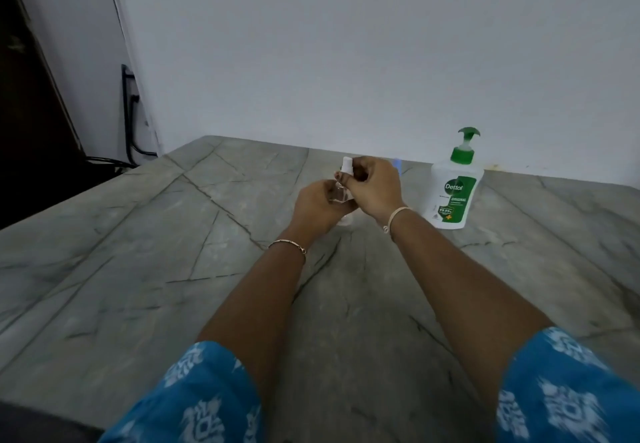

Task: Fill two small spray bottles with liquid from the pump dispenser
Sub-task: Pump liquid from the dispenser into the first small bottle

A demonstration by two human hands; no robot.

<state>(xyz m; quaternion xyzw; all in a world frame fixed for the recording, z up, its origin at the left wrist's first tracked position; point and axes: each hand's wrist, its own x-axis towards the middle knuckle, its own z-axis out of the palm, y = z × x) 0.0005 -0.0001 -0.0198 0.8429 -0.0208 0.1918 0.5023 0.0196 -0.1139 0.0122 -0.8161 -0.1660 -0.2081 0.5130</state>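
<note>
Spray bottle: a small clear spray bottle (338, 194) is held upright between both hands, above the table's centre and toward its far edge at 12 o'clock from the person.
Spray head: the white spray head (347, 163) sits on top of the bottle and pokes up above the fingers; I cannot tell whether it is screwed tight or loose.
Left hand: the left hand (317, 205) grips the bottle's clear body, fingers curled round it from the 9 o'clock side.
Right hand: the right hand (372, 188) comes in from 3 o'clock, with thumb and fingers pinched on the spray head.
Pump dispenser: a white pump dispenser (453, 193) with a green label and green pump stands upright on the table at 3 o'clock from the hands, near the right wrist but not touching it.
Pale blue thing: a small pale blue thing (398, 164) peeks out behind the right hand at its 1 o'clock; too hidden to name.
Table: the grey veined stone table (173, 252) meets a plain white wall (346, 44) at 12 o'clock.
Wrists: a thin bangle (287, 244) circles the left wrist and a pale band (398, 215) the right.
Sleeves: the blue patterned sleeves (207, 401) end at the elbows.
Cables: black cables (130, 113) run down the wall at 10 o'clock.
</note>
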